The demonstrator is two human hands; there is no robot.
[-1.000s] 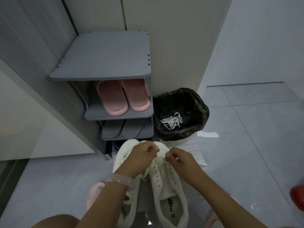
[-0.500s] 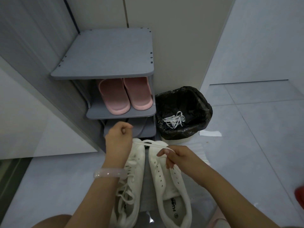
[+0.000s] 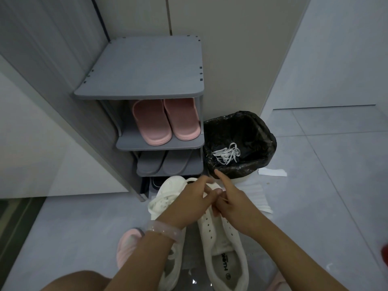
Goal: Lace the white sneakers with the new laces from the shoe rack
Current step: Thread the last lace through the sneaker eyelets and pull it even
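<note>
While both hands meet over the toe end of the right sneaker [image 3: 222, 244], the action sits just in front of the shoe rack [image 3: 142, 80]. The left hand [image 3: 189, 203] reaches across from above the left sneaker [image 3: 165, 198], fingers bent and bunched at the lace area, and it looks to be pinching the new lace [image 3: 192, 180], though the strand itself is hidden at the fingertips, so I cannot tell for sure. A pale translucent bracelet [image 3: 164, 229] rings that wrist. The right hand [image 3: 233, 203] has its index finger stuck out straight, aimed toward the bin, with the other fingers curled in against the left hand's fingertips; whether they trap lace, I cannot tell.

Both white sneakers stand side by side on the floor directly in front of the rack, toes toward its bottom shelf. The left one shows loose lace loops across its front; the right one shows bare eyelets along its tongue opening and a printed insole.

On the rack, pink slippers [image 3: 165, 120] fill the shelf under the top board, grey slippers [image 3: 163, 162] the shelf below. Just to the right of the rack stands a bin with a black bag [image 3: 258, 131], a tangle of white laces [image 3: 226, 154] lying inside. A pink slipper [image 3: 128, 246] sits on the floor, in front of the rack and left of the sneakers.
</note>
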